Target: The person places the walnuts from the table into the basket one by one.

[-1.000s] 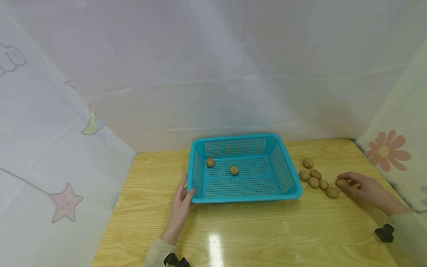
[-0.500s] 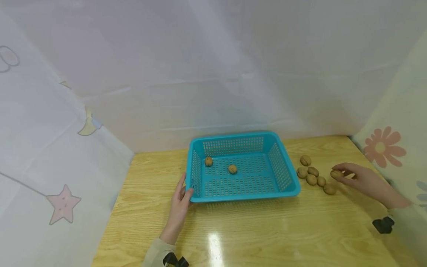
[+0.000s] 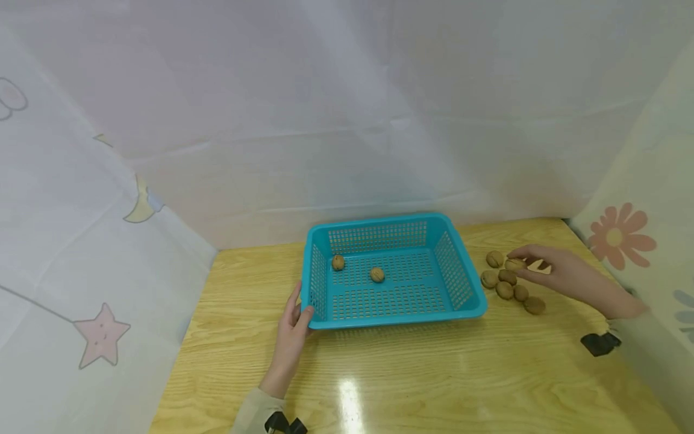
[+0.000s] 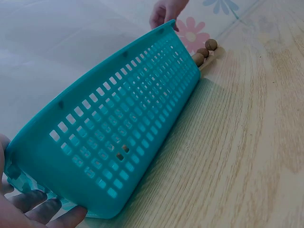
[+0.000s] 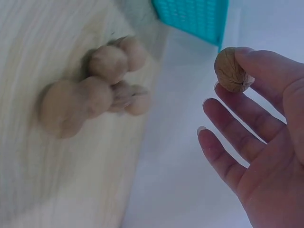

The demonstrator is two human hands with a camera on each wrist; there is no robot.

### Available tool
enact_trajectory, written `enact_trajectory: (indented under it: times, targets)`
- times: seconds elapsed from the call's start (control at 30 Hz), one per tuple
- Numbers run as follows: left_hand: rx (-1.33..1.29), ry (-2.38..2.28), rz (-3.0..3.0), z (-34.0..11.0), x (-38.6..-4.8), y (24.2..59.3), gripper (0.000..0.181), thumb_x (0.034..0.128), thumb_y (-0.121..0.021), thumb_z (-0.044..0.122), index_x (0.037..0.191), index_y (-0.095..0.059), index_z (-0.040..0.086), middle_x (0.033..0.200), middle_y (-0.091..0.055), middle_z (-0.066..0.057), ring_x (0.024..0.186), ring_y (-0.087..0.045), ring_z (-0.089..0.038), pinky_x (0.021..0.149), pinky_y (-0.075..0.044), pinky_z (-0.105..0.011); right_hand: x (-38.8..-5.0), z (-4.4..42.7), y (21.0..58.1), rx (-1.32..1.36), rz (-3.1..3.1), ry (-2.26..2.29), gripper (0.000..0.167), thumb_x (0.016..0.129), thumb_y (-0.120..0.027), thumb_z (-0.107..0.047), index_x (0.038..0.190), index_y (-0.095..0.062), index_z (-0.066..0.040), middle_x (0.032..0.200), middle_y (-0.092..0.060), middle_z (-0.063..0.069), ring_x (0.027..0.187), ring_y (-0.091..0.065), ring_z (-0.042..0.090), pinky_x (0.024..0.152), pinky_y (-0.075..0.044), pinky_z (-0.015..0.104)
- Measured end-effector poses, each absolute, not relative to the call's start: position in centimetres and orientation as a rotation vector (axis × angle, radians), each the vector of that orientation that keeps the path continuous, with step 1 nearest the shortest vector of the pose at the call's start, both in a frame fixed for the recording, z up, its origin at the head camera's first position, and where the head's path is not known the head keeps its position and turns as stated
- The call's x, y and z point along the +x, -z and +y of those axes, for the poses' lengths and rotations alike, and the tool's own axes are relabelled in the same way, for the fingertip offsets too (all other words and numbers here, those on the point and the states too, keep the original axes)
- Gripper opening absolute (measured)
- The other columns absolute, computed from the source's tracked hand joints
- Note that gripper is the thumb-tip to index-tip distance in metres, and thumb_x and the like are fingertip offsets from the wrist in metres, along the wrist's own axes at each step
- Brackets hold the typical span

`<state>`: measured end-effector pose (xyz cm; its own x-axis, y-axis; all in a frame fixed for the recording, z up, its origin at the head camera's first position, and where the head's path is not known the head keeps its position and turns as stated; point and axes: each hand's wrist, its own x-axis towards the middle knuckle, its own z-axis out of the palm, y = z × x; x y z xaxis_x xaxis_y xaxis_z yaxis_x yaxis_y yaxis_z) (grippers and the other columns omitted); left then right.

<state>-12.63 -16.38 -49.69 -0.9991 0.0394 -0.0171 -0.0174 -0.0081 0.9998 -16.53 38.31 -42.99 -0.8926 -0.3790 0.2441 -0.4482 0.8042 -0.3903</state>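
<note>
A blue-green plastic basket (image 3: 390,322) stands at the middle of the table, with two walnuts (image 3: 338,262) (image 3: 377,275) lying apart on its floor. The left hand (image 3: 290,340) grips the basket's left side near the front corner, thumb on the rim; in the left wrist view its fingers (image 4: 47,209) curl under the basket's end. Right of the basket, the right hand (image 3: 564,277) pinches a walnut (image 3: 514,265) between thumb and fingertips. The right wrist view shows this walnut (image 5: 231,70) held clear of the table, the other fingers spread.
Several loose walnuts (image 3: 505,290) lie in a group on the wooden table (image 3: 434,380), just right of the basket. A pale cloth (image 3: 347,120) with printed shapes hangs behind the table and along both sides.
The right hand has lifted a walnut from the right end of the group and carried it left, towards the basket. The left hand keeps its hold; the view has shifted slightly.
</note>
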Motion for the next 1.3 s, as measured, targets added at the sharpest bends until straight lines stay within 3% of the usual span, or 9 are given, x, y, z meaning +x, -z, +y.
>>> enact_trajectory:
  times: [0.13, 0.33, 0.5, 0.83, 0.93, 1.3]
  targets:
    - [0.025, -2.203, 2.191, -16.3, -12.6, 49.6, 0.064, 0.1109, -0.049, 0.015, 0.168, -0.021, 0.020, 0.150, -0.052, -0.029, 0.125, -0.061, -0.046, 0.094, -0.059, -0.045, -17.3, 36.3, 41.5, 0.681, -2.861, -0.662, 0.032, 0.095, -0.077, -0.013, 0.126, -0.071, -0.015, 0.114, -0.070, -0.007, 0.095, -0.062, 0.005, 0.075, -0.054, 0.031]
    - [0.046, -2.190, 2.228, -16.3, -12.5, 49.6, 0.065, 0.1108, -0.049, 0.017, 0.168, -0.020, 0.016, 0.149, -0.052, -0.031, 0.123, -0.062, -0.047, 0.092, -0.060, -0.045, -18.8, 33.4, 39.7, 0.713, -2.938, -0.708, 0.031, 0.101, -0.072, -0.023, 0.130, -0.069, -0.013, 0.117, -0.071, -0.004, 0.102, -0.065, 0.020, 0.083, -0.055, 0.045]
    - [0.050, -2.186, 2.216, -16.4, -12.5, 49.7, 0.065, 0.1109, -0.050, 0.016, 0.168, -0.019, 0.015, 0.150, -0.050, -0.031, 0.125, -0.061, -0.048, 0.094, -0.059, -0.046, -20.6, 30.9, 38.5, 0.823, -2.904, -0.741, 0.033, 0.099, -0.074, -0.019, 0.130, -0.069, -0.009, 0.115, -0.071, -0.002, 0.102, -0.066, 0.021, 0.085, -0.055, 0.048]
    - [0.035, -2.202, 2.182, -16.4, -12.7, 49.7, 0.064, 0.1112, -0.049, 0.015, 0.168, -0.020, 0.017, 0.150, -0.051, -0.030, 0.127, -0.060, -0.046, 0.096, -0.058, -0.044, -24.0, 26.1, 37.1, 0.971, -2.917, -0.784, 0.032, 0.100, -0.072, -0.024, 0.130, -0.069, -0.013, 0.120, -0.071, -0.002, 0.106, -0.066, 0.023, 0.088, -0.054, 0.049]
    - [0.037, -2.199, 2.186, -16.4, -12.7, 49.7, 0.064, 0.1111, -0.049, 0.015, 0.168, -0.020, 0.017, 0.150, -0.051, -0.030, 0.126, -0.061, -0.045, 0.095, -0.058, -0.045, -24.9, 24.6, 37.0, 0.999, -2.921, -0.786, 0.036, 0.099, -0.074, -0.023, 0.132, -0.069, -0.009, 0.121, -0.071, 0.003, 0.106, -0.067, 0.028, 0.090, -0.055, 0.050]
    - [0.038, -2.178, 2.215, -16.3, -12.5, 49.6, 0.064, 0.1112, -0.048, 0.016, 0.168, -0.019, 0.016, 0.150, -0.050, -0.030, 0.129, -0.058, -0.047, 0.097, -0.057, -0.051, -27.9, 19.8, 38.9, 1.143, -2.851, -0.876, 0.030, 0.098, -0.075, -0.018, 0.126, -0.072, -0.007, 0.122, -0.072, 0.004, 0.105, -0.068, 0.024, 0.091, -0.056, 0.049]
